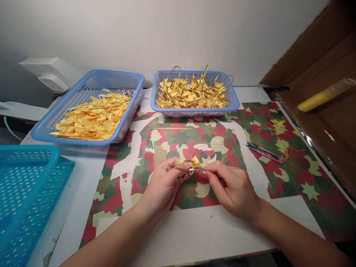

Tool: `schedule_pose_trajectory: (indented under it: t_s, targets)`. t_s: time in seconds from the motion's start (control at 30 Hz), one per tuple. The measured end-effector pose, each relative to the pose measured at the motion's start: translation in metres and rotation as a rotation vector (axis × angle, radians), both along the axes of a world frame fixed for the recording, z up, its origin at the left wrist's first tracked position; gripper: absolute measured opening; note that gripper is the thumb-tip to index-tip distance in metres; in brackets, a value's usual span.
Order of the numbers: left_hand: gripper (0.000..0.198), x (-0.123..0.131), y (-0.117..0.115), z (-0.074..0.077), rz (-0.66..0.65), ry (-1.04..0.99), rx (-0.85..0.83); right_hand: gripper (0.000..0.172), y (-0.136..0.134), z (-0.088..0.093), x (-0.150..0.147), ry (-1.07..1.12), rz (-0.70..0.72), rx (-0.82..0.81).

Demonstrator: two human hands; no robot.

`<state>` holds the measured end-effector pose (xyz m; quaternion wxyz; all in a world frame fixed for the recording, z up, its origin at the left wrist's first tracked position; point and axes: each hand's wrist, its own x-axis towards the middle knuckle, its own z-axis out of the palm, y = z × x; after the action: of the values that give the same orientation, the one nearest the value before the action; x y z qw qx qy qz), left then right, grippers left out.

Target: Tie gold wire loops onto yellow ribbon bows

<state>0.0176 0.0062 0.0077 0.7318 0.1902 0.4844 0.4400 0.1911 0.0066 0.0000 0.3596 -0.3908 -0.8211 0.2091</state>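
Over the middle of the patterned mat, my left hand (169, 176) pinches a looped gold cord (182, 162). A small yellow ribbon bow (196, 161) and a shiny silver bell (191, 171) sit at its fingertips, beside the cord. Just to the right, my right hand (233, 185) is closed in a pinch, its thumb and forefinger close to the bell. It seems to grip the end of a thin thread (214, 144), which arcs over the mat behind both hands; the exact grip is too small to see clearly.
A blue basket (111, 139) at the left holds yellow ribbon bows and silver bells. Another blue basket (194, 111) behind holds bows with gold loops. A teal basket (27, 148) stands near left. Pink-handled thread snips (265, 152) and yellow scraps (282, 142) lie right, beside a cardboard box (314, 66).
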Motion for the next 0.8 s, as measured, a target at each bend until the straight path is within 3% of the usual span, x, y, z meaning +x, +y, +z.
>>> schedule_pose_trajectory:
  t_s: [0.37, 0.8]
  targets:
    - [0.021, -0.0039, -0.0004, -0.0041, -0.036, 0.065, -0.034, 0.017, 0.0016, -0.0005, 0.0048, -0.036, 0.043, -0.065]
    - [0.013, -0.0073, 0.0016, -0.0046, -0.150, -0.101, -0.103, 0.018, 0.0045, -0.0013, 0.0092, 0.032, 0.127, -0.134]
